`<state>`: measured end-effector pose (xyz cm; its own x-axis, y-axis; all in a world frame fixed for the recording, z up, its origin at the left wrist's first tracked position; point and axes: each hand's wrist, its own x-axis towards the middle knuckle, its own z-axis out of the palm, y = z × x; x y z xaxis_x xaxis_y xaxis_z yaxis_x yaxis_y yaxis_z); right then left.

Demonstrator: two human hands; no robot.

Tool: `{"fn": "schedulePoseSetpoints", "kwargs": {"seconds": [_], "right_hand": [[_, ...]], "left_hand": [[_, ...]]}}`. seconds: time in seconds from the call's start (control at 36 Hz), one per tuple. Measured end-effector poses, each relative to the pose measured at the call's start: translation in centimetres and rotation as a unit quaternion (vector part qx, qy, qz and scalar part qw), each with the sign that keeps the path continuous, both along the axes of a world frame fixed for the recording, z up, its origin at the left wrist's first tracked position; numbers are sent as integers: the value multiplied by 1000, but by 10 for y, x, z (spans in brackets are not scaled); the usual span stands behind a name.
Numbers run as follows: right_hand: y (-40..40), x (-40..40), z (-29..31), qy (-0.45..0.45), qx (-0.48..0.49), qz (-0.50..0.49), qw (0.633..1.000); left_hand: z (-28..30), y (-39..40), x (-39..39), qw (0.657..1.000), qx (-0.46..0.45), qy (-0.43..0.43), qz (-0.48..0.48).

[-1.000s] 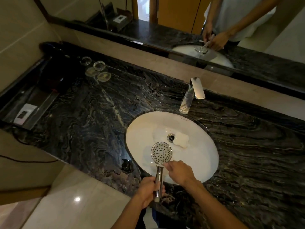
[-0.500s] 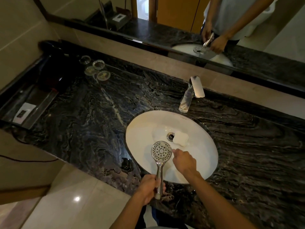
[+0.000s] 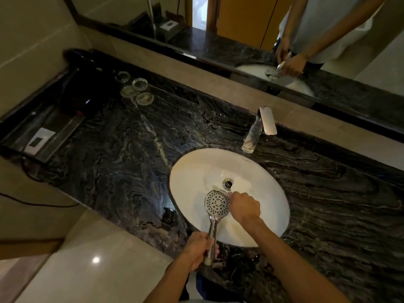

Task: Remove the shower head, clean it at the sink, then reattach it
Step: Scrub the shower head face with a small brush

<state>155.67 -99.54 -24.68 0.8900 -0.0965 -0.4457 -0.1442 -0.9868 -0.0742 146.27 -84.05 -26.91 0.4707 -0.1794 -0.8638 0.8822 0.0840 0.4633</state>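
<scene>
A chrome shower head (image 3: 216, 204) with a round perforated face points up over the near part of the white oval sink (image 3: 185, 182). My left hand (image 3: 197, 250) grips the lower end of its handle at the counter's front edge. My right hand (image 3: 246, 207) is over the basin, right against the head's right rim. Its fingers are curled, its fingertips are by the head's upper right edge, and I see nothing in it. A small white pad or soap (image 3: 241, 184) lies just right of the drain (image 3: 228, 183).
The chrome faucet (image 3: 258, 130) stands behind the sink on the dark marble counter (image 3: 120, 154). Several glass dishes (image 3: 140, 88) and a black appliance (image 3: 83, 84) sit far left. A mirror (image 3: 251, 29) runs along the back, and a tiled floor (image 3: 91, 259) lies lower left.
My right hand has moved from the shower head's neck up along its right side toward the drain. The left hand has kept its grip on the handle.
</scene>
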Motion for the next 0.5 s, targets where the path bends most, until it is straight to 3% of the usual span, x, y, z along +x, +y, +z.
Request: {"fn": "schedulePoseSetpoints", "kwargs": {"seconds": [0.31,0.5], "right_hand": [[2,-21,0,30,-7,124,992],[-8,12,10,19,-26,41,999]], "left_hand": [[-4,0,-1,1000,2,9,7],[-8,0,-4,1000,14,-8,-7]]}}
